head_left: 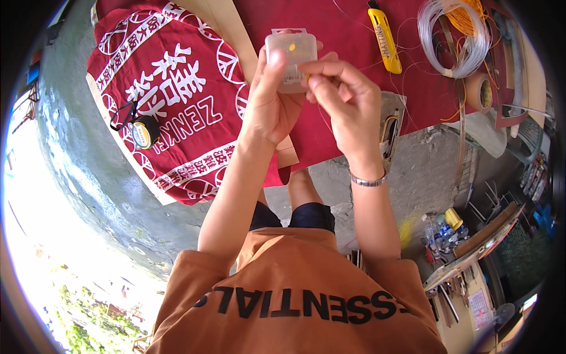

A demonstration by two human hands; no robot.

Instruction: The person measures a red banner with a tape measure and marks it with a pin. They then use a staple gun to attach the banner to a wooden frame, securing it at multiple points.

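My left hand [268, 109] is raised and holds a small clear plastic box [290, 58] from its left side, thumb along the edge. A small yellow bit shows inside the box. My right hand [345, 100] is level with it, thumb and forefinger pinched together against the box's lower right side. What they pinch is too small to tell. A silver bracelet [367, 180] circles the right wrist. Both hands hover above a dark red cloth [330, 23].
A red cloth with white print [171, 100] lies left with a black and yellow tape measure [144, 131] on it. A yellow utility knife [384, 38], a coil of clear line [454, 38], a tape roll [480, 91] and a grey tool [394, 127] lie right. Below is concrete floor [88, 165].
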